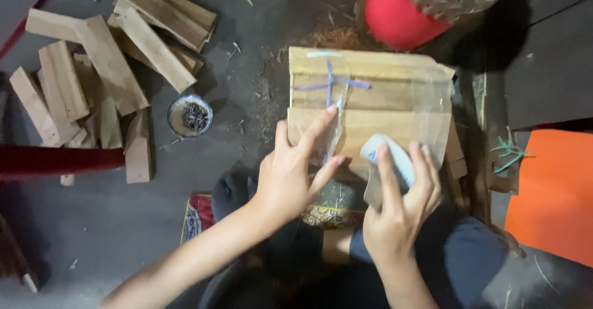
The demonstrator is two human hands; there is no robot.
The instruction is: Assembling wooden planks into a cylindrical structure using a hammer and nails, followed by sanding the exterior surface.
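Observation:
A small wooden board panel (370,96), made of a few planks joined side by side, lies in front of me with clear tape stretched over it and blue strips crossing near its top. My left hand (296,173) presses flat on the panel's near left part, fingers spread over the tape. My right hand (401,204) grips a white roll of tape (389,158) at the panel's near edge. A sheet of clear tape runs from the roll up across the wood.
A heap of short wooden planks (105,74) lies on the dark floor at the left. A small round bowl of nails (190,116) sits beside it. A red round object (395,12) stands behind the panel. An orange sheet (553,192) lies at the right.

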